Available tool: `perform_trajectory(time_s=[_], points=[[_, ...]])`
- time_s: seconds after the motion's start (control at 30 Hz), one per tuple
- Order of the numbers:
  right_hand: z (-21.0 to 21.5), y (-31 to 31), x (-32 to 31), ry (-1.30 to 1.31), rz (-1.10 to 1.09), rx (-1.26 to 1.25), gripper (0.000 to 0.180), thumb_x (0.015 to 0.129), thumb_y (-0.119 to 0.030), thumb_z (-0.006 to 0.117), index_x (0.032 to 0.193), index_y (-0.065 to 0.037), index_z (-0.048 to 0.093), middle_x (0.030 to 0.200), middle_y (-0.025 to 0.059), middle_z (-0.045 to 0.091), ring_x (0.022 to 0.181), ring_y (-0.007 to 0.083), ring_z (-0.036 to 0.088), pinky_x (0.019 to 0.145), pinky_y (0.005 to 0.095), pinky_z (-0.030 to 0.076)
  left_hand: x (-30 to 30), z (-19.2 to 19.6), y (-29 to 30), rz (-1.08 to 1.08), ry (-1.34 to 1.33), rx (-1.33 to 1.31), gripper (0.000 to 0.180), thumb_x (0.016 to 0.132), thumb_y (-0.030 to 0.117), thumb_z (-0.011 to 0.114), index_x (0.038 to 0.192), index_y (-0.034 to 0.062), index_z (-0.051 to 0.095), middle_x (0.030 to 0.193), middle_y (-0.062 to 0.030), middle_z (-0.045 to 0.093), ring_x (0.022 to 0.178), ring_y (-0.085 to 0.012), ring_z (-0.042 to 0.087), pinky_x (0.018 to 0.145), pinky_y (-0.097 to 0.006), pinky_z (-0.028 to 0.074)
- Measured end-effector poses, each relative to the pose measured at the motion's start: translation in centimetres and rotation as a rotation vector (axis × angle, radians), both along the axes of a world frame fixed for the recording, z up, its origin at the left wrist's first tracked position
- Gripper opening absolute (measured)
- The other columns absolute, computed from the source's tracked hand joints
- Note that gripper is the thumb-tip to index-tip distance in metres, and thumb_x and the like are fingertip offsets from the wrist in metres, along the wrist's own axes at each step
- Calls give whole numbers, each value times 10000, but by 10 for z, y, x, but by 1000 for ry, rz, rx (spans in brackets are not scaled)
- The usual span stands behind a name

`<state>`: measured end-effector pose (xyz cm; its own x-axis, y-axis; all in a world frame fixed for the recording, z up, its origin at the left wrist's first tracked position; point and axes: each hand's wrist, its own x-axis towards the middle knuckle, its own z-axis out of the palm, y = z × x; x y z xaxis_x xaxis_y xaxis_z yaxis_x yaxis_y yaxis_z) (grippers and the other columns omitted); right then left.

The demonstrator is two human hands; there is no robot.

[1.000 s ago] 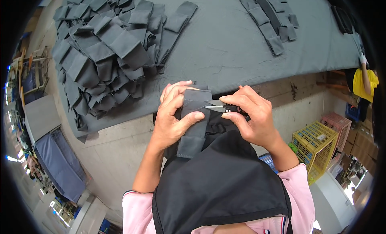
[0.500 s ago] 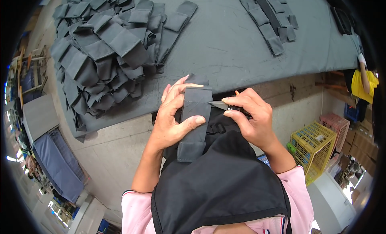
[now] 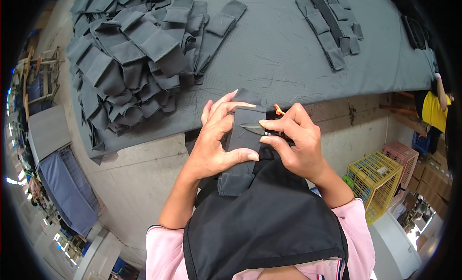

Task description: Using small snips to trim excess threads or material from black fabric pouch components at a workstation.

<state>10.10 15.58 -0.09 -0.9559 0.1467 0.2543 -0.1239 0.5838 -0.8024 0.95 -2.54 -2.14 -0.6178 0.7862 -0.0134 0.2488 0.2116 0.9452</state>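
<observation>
Fabric strip (image 3: 242,142), dark grey, is positioned in front of the torso at the near edge of the covered table (image 3: 288,68). Its upper end overlaps the table edge in this view; its folded lower end hangs over the black apron (image 3: 264,222).

Left hand (image 3: 211,147): clamped on the strip. The thumb lies across the front face and the fingers support the back, with fingertips showing near the folded upper end. This grip probably keeps the cloth flat and presents its front face to the tool.

Right hand (image 3: 299,141): closed on small scissors (image 3: 251,128), with thumb and forefinger pinching close to the blades. The short grip presumably gives fine control of the tips. An orange part (image 3: 278,109) shows beyond the forefinger; its link to the scissors is hidden. The blades point left across the front face of the strip, between the left thumb and the folded end. Whether the tips touch the cloth cannot be determined.

A heap of similar strips (image 3: 130,53) occupies the left of the table, within likely reach of the left hand. A smaller group of strips (image 3: 325,32) lies at the far right, well apart from the heap, which suggests deliberate separation. Loose threads (image 3: 269,81) lie on the table cover between them.
</observation>
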Motion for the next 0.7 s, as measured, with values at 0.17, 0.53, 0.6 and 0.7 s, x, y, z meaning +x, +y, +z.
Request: perform_trajectory(time_s=[0.17,0.53,0.6,0.7], points=[[1,-7,5,19,-67,-8,269,647,-36,760,904,-44,679,670,50,483,537,166,486,603,305,482,1,1,2,1,37,-7,563,590,407,823,990,50,651,1217,-68,548,1333,-338,318,1084,-546,67],[7,-1,1,-41,-23,-106,262,666,-27,741,914,-38,657,771,66,497,569,156,501,487,275,424,4,1,6,21,100,-27,530,594,393,821,963,53,653,1181,-65,556,1292,-316,358,1073,-535,95],[6,0,-3,-53,-3,-88,258,664,-24,739,909,-41,659,762,64,498,571,158,505,485,277,423,4,2,7,30,107,-27,531,594,394,821,962,51,652,1170,-65,558,1277,-311,368,1069,-532,104],[6,1,-3,-41,17,-22,254,660,-19,737,900,-42,660,747,60,497,570,165,507,483,283,419,3,4,8,20,137,-29,532,593,392,820,965,52,651,1161,-66,557,1260,-306,374,1062,-529,118]])
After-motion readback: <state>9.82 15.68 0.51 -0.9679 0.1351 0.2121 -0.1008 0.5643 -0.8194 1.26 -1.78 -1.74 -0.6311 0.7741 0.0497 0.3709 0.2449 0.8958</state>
